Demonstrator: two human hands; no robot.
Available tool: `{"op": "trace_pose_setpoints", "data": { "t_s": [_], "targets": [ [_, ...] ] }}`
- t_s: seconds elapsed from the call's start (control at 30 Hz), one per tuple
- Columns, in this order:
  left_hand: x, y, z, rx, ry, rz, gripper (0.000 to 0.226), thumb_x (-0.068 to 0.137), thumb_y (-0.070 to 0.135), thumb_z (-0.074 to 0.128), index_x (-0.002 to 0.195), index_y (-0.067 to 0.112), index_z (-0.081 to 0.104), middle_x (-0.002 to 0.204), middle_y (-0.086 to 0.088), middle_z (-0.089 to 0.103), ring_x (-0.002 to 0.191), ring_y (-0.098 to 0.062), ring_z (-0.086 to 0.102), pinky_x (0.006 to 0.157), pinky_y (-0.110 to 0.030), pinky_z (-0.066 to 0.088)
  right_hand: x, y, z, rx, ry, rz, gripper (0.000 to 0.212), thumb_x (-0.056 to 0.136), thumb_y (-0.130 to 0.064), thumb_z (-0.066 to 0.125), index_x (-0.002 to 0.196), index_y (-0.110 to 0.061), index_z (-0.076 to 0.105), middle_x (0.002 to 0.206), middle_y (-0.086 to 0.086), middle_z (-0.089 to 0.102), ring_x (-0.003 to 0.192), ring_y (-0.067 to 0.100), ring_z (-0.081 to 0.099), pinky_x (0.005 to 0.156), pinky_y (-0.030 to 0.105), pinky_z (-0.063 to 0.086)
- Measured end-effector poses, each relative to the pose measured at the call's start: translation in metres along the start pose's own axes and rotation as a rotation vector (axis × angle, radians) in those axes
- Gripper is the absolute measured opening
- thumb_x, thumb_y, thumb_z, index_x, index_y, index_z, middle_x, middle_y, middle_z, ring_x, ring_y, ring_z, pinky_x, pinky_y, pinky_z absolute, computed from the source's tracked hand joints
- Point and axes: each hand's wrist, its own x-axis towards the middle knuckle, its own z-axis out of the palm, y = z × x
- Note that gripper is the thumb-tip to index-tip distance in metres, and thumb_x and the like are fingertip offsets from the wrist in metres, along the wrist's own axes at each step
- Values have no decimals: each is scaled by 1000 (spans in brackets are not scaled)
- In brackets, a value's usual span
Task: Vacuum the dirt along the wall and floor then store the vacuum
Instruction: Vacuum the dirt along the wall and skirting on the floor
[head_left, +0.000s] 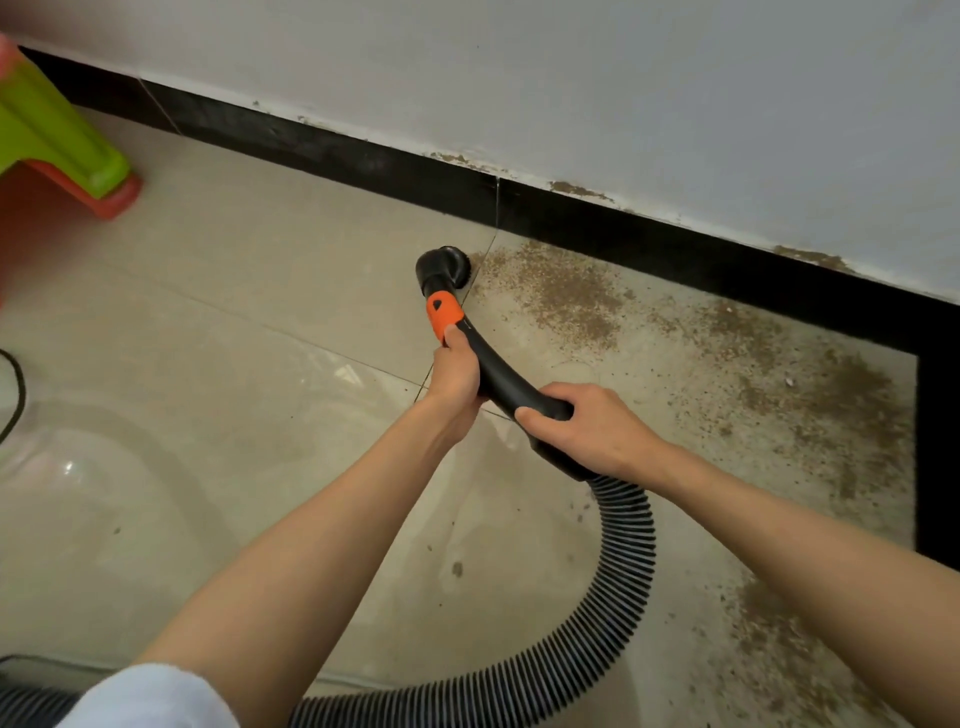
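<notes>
1. Underfoot, beige glossy floor tiles (260, 291) meet a black skirting board (337, 150) below a grey-white wall (623, 78) with flaked paint at its base.
2. Brown dirt (571, 296) lies scattered over the right-hand tiles, along the skirting and into the corner.
3. At upper left stands a green and red plastic stool (67, 150); a black cable (18, 389) shows at the left edge.
4. Vacuum wand (498, 374): black, curved, with an orange collar (442, 314); its round brush nozzle (447, 267) sits on the floor at the dirt's left margin.
5. Left hand (457, 379) grips the wand just below the collar; right hand (582, 426) clasps its rear end.
6. Ribbed hose (618, 571) loops back across the floor.
</notes>
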Motion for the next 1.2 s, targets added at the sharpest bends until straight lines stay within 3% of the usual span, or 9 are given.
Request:
{"op": "trace_pose_setpoints", "data": {
  "t_s": [0.2,0.33,0.5,0.7,0.83,1.03,1.2],
  "targets": [
    [11,22,24,16,-92,-9,56,103,42,18,140,2,30,123,-14,50,106,-24,51,86,-36,44,20,4,-15,21,52,32,29,83,-56,57,84,-28,65,77,-3,70,72,16,68,75,45,58],
    [17,29,29,15,-88,-27,58,102,44,18,142,3,29,134,-16,48,119,-27,49,90,-37,43,27,3,-15,8,87,34,33,84,-57,56,86,-25,66,78,-2,70,74,17,68,76,45,57],
    [22,46,22,11,-115,-24,55,103,42,20,139,2,32,118,-14,52,106,-25,51,87,-37,44,38,-10,-13,35,96,28,38,85,-55,56,89,-19,66,82,5,72,75,24,69,76,49,57],
    [13,46,15,10,-117,-29,55,103,41,21,138,1,32,124,-14,53,110,-26,52,87,-37,45,31,-16,-10,95,82,35,37,84,-52,60,88,-16,68,82,7,72,74,24,70,74,49,58],
    [-11,22,-7,-33,-92,7,51,103,39,21,133,1,36,97,-8,56,88,-17,55,84,-35,44,5,-20,3,25,16,29,26,86,-51,59,87,-26,65,77,-3,70,71,16,69,73,43,59],
    [-38,-9,-44,-30,53,19,49,102,44,22,121,5,44,90,-5,55,82,-15,55,67,-27,46,-34,-37,32,-86,-61,10,30,86,-55,55,90,-26,63,78,-2,70,71,17,68,69,40,59],
    [-48,-15,-46,-68,13,-15,46,102,46,23,114,7,43,83,-4,53,77,-15,53,76,-29,46,-46,-40,33,-150,-41,31,34,84,-58,52,87,-26,62,79,-2,71,74,19,67,70,38,57]
  ]
}}
